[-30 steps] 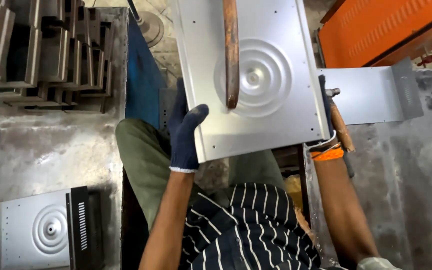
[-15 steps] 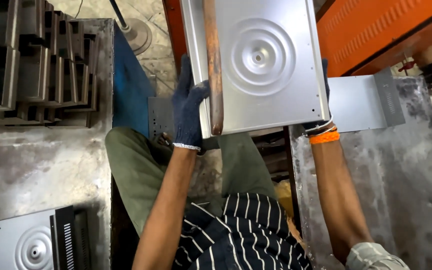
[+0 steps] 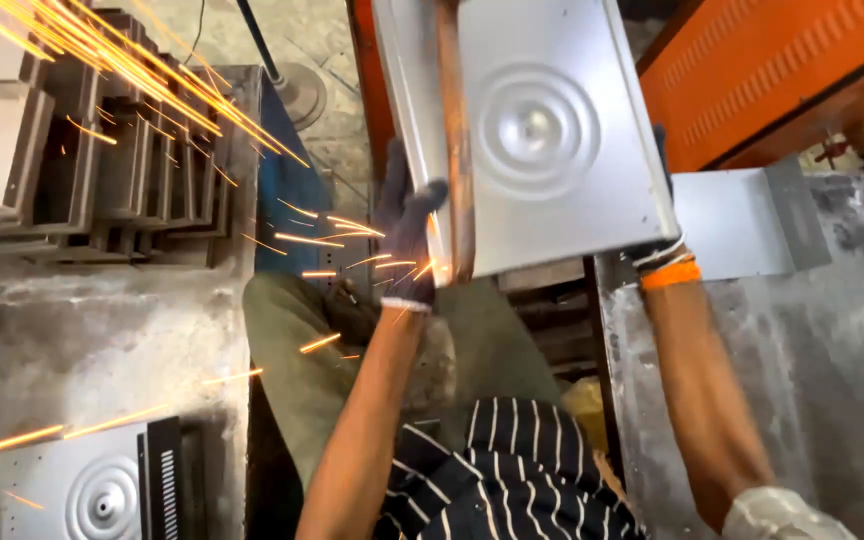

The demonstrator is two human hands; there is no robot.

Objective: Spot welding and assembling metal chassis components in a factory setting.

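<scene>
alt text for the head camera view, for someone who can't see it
Seen from above, a person's gloved left hand and right hand hold a grey metal panel with a pressed ring pattern against a rusty bar, as orange sparks fly leftward. Stacked metal parts sit on the left.

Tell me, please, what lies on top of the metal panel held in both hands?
A rusty brown bar crosses the metal panel near the gloved left hand. The right hand is mostly hidden behind its edge.

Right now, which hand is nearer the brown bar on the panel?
Left. The left hand grips the panel edge right beside the brown bar; the right hand is at the opposite edge.
</scene>
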